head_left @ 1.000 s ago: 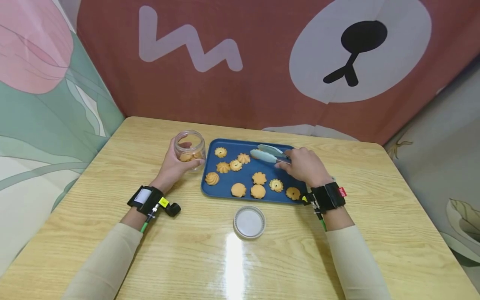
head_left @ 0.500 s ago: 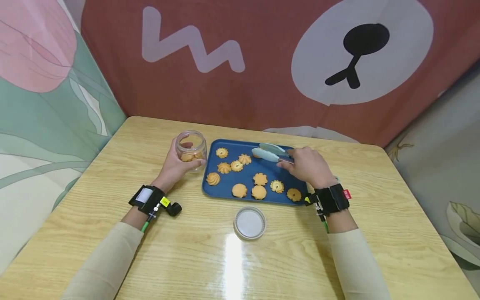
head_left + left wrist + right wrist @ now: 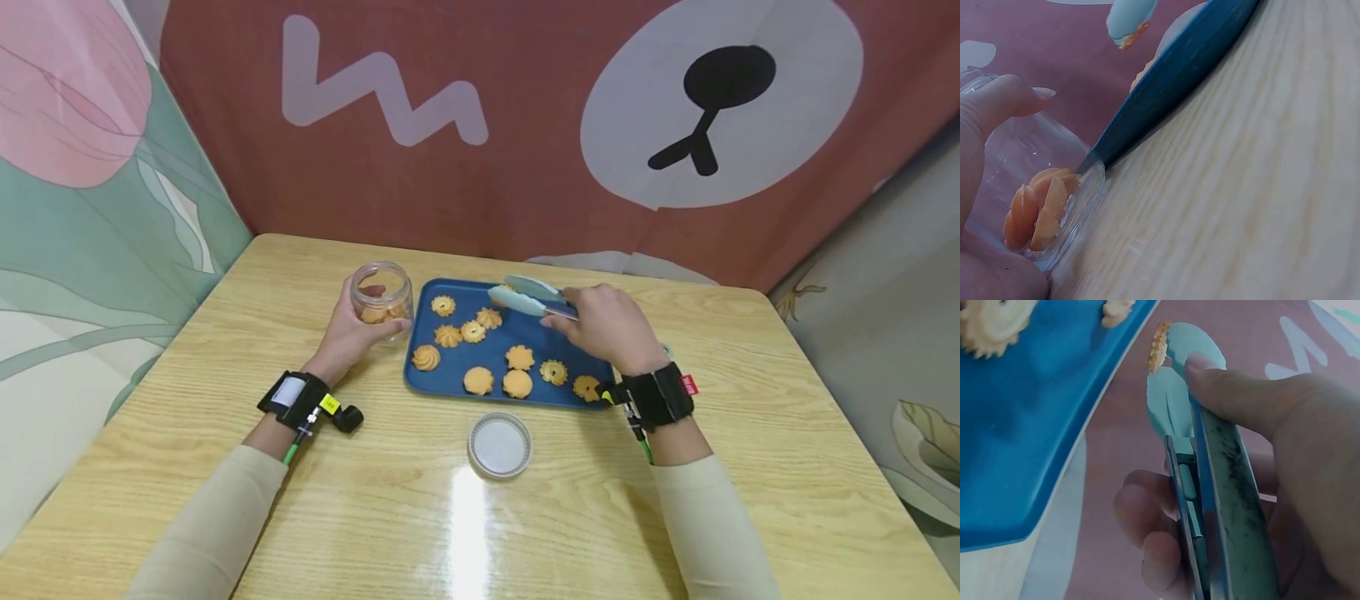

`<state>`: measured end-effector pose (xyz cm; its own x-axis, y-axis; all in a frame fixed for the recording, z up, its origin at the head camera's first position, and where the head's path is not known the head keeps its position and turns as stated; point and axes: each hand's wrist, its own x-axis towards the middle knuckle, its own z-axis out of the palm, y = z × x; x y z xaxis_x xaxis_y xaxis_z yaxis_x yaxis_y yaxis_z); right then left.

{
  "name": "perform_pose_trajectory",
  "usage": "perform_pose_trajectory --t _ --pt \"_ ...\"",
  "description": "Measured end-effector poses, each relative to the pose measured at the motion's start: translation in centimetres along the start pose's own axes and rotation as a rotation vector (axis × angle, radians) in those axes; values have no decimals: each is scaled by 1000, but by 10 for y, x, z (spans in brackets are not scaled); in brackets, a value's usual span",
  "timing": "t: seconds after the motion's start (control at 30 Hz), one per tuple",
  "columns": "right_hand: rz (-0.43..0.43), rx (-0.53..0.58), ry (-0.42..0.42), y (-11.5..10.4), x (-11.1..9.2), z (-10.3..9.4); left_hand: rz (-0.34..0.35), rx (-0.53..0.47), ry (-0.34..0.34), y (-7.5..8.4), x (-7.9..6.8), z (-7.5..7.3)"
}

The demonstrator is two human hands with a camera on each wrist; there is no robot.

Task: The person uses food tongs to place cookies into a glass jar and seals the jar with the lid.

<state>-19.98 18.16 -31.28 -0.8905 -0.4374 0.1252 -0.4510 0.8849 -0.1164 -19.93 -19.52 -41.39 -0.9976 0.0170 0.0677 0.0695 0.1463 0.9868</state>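
My left hand [image 3: 349, 329] grips a clear glass jar [image 3: 384, 275] beside the tray's left end. Several cookies [image 3: 1041, 209] lie at the bottom of that jar, which is uncovered and upright. My right hand [image 3: 609, 327] holds tongs [image 3: 521, 302] with pale turquoise tips over the back of the blue tray [image 3: 551, 342]. In the right wrist view, a ridged cookie [image 3: 1159, 347] is pinched between the tong tips, raised off the tray. Several cookies, such as a swirled cookie [image 3: 426, 358] at the left, lie spread on the tray.
A round lid [image 3: 500, 446] lies on the wooden table [image 3: 375, 500] in front of the tray. Behind the table hangs a reddish-brown cloth [image 3: 525, 183] with a cartoon face.
The tongs have risen off the tray and shifted left with a cookie in their tips, and my right hand has moved along. My left hand and the jar stay in place.
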Motion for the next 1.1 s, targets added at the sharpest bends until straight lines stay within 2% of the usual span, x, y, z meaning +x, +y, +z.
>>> perform_pose_trajectory --t 0.6,0.83,1.1 --pt "-122 67 98 -46 17 -19 13 4 6 -1 2 -3" --pt "-168 96 144 -68 26 -20 4 -17 5 -2 1 -3" --pt "-196 85 169 -82 33 -15 16 -18 4 -2 2 -1"
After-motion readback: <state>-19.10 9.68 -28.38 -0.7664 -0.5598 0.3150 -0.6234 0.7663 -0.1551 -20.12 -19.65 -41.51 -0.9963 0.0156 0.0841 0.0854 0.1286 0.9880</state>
